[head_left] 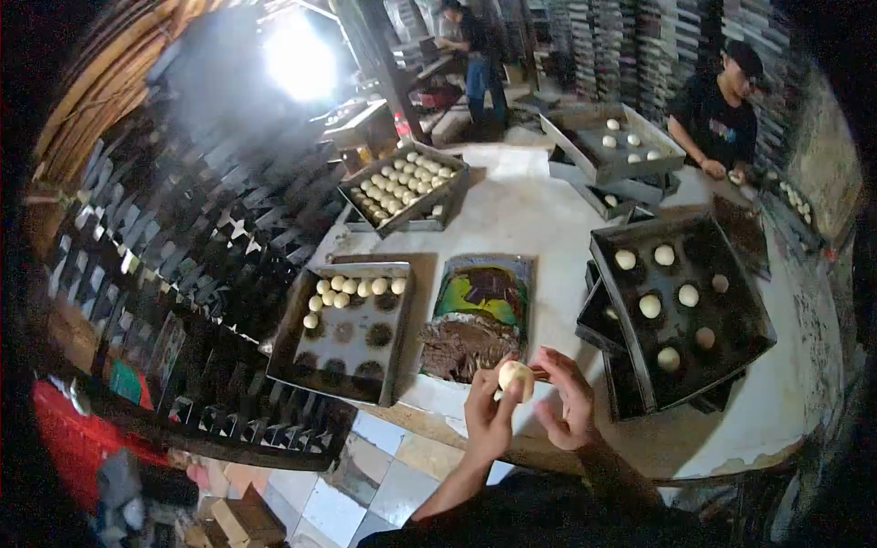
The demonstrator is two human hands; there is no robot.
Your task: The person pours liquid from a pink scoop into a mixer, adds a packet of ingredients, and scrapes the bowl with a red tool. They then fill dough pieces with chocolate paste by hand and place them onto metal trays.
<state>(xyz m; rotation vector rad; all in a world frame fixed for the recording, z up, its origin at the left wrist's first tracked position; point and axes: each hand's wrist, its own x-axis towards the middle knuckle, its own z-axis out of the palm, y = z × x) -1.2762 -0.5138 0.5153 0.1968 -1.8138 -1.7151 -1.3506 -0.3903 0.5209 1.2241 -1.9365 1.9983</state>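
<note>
My left hand (491, 416) is closed around a pale dough ball (516, 380), held up over the front edge of the table. Just to the right, my right hand (568, 402) is open, with its fingers curved and its thumb apart from them. A thin brown thing (541, 374) shows between the ball and my right fingers; I cannot make out what it is. Behind my hands lies an opened plastic pack (484, 285) with dark brown paste (466, 345) spilling out at the near side.
To the left, a metal tray (395, 365) holds several dough balls in rows. A fuller tray (461, 173) stands farther back. On the right, a dark tray (722, 370) with several balls rests tilted on others. One co-worker (717, 114) handles dough at the far right; another person (480, 64) stands behind.
</note>
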